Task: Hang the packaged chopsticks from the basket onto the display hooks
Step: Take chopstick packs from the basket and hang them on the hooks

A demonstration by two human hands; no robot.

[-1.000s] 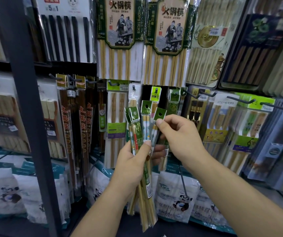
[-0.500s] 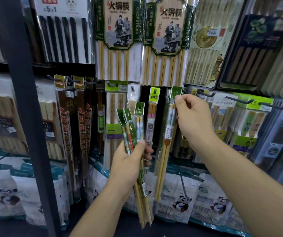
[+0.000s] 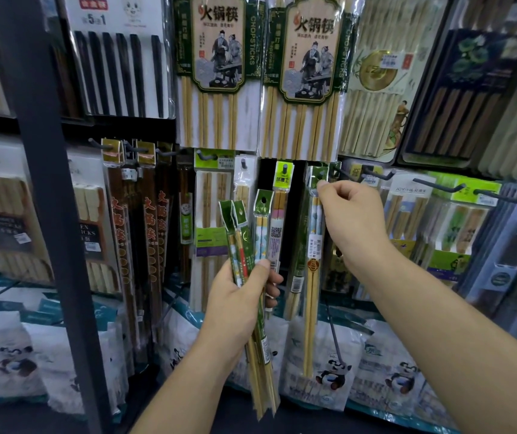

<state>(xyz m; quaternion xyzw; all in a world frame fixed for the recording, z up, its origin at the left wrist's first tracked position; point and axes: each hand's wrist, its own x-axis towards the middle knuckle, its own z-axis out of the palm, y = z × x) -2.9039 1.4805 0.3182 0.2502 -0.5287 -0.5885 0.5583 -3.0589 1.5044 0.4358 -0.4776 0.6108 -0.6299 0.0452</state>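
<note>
My left hand (image 3: 238, 305) grips a bundle of chopstick packs (image 3: 252, 245) with green header cards, held upright in front of the display's middle. My right hand (image 3: 349, 220) pinches the green top of one long chopstick pack (image 3: 312, 277) and holds its header against a dark display hook (image 3: 333, 172). Whether the hook passes through the pack's hole, I cannot tell. The pack hangs straight down from my fingers. No basket is in view.
A dark metal post (image 3: 50, 214) stands at the left. Large chopstick packs (image 3: 219, 73) fill the upper row. More hooks (image 3: 438, 184) with packs run along the right. White panda-print bags (image 3: 332, 371) line the bottom shelf.
My right hand drew one pack out of the bundle and lifted it up and right to the hook. My left hand with the bundle sank slightly.
</note>
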